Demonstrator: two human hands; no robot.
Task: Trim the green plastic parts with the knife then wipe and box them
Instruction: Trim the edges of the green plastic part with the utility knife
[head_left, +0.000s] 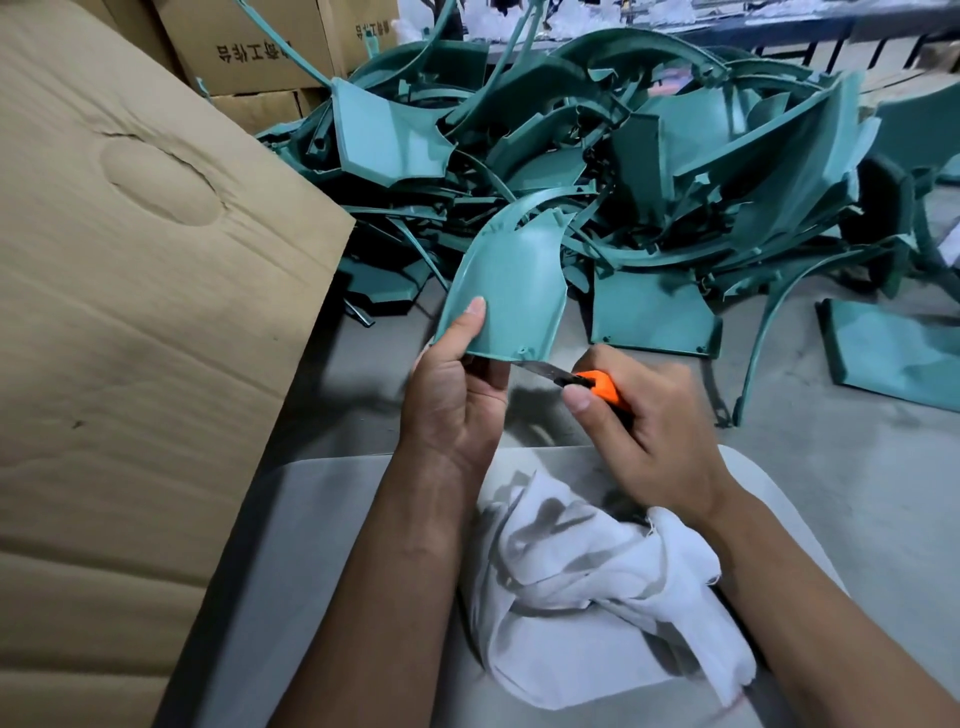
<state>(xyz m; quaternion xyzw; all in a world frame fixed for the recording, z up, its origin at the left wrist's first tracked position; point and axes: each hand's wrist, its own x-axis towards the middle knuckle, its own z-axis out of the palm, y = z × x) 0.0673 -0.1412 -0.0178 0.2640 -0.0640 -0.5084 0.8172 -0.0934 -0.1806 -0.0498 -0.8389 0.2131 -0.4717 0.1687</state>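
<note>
My left hand (460, 387) grips a curved green plastic part (511, 291) by its lower left corner, thumb on its face, holding it upright above my lap. My right hand (641, 431) holds an orange utility knife (597, 385). The bare blade points left and touches the lower edge of the part. A crumpled white cloth (587, 577) lies on my lap under both wrists. A large cardboard box flap (135, 322) fills the left side.
A big heap of green plastic parts (597, 156) lies on the grey floor ahead, with loose pieces at the right (893, 353). More cardboard boxes (249, 47) with printed text stand at the back left. A table edge runs along the far top right.
</note>
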